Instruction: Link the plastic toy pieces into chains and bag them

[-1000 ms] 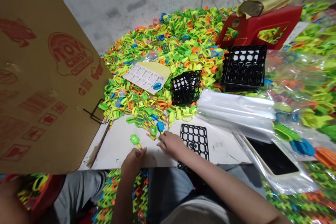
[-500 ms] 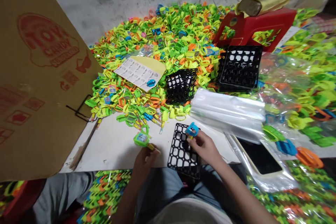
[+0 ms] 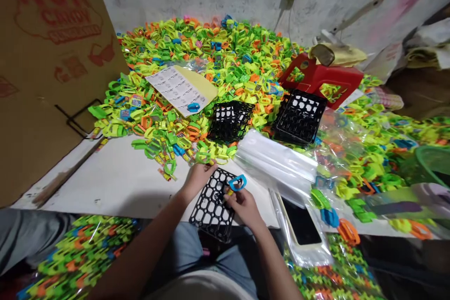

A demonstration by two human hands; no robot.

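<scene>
My right hand (image 3: 242, 204) is closed on a blue toy watch (image 3: 238, 183) with a small yellow tube below its band. It holds the watch over a black plastic grid tray (image 3: 211, 208), which tilts across the table's front edge above my lap. My left hand (image 3: 198, 180) is at the tray's upper left edge, its fingers bent together; what they hold, if anything, is hidden. Just beyond those fingers lie yellow-green toy watches (image 3: 204, 153). A green toy watch (image 3: 170, 168) with a tube lies on the white table (image 3: 123, 168) to the left.
A big heap of toy watches (image 3: 168, 51) covers the back. Clear plastic bags (image 3: 277, 157), a phone (image 3: 302, 220), black tray stacks (image 3: 298, 117), a sticker sheet (image 3: 176, 89) and a red stool (image 3: 319, 77) lie around. A cardboard box (image 3: 66, 79) stands left.
My view has turned right. My left hand has let go of the green toy watch and moved to the tray's upper edge. My right hand still holds the blue one over the tray.
</scene>
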